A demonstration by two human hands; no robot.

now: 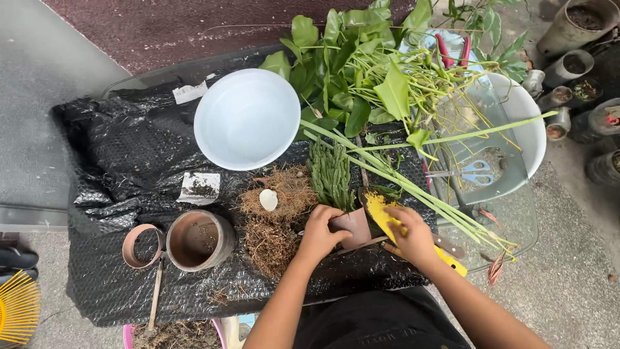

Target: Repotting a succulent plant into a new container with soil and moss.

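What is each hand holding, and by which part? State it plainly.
The left hand holds the small brown pot by its rim and side. The right hand has its grip around the middle of the yellow plastic trowel.

The left hand [320, 234] covers most of the small pink pot [354, 225], so its inside cannot be seen. The right hand [411, 236] hides the middle of the yellow trowel [381, 210]. The yellow rake [18, 307] and the pink basin [174, 335] are cut by the picture's edges.
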